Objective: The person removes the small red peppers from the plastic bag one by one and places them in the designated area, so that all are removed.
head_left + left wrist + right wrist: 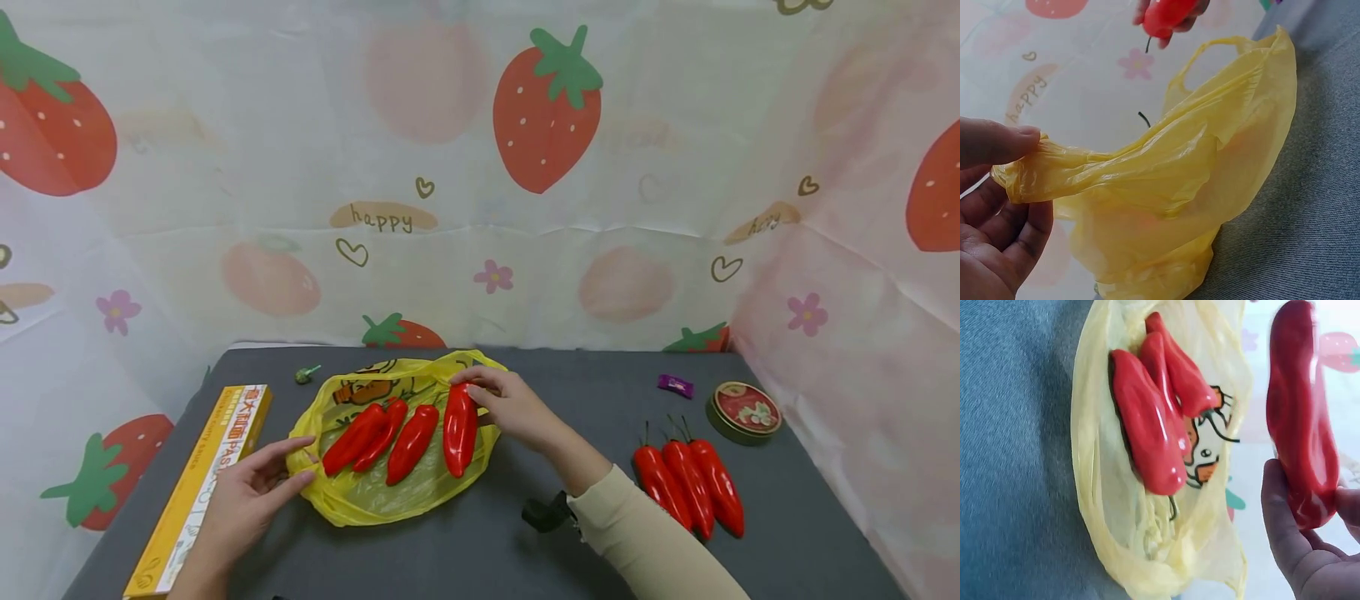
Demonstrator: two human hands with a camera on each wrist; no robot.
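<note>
A yellow plastic bag [351, 510] lies spread on the grey table with its mouth wide. At its left rim, my left hand [243, 493] pinches the gathered plastic between thumb and fingers, clearest in the left wrist view. Over the bag's right side, my right hand [517, 410] holds a red chili pepper [459, 435] by its stem end, tip downward; the right wrist view shows this pepper [1300, 412] raised apart from the others. Three more red peppers [412, 447] rest inside the bag, glossy and close together, some with dark stems in the right wrist view.
Three red peppers [688, 483] lie side by side at the right, by my sleeve. Behind them are a round tin [744, 412] and a purple wrapped sweet [676, 385]. A yellow pasta box [198, 487] lies at the left, with a small green item [303, 376] beyond it.
</note>
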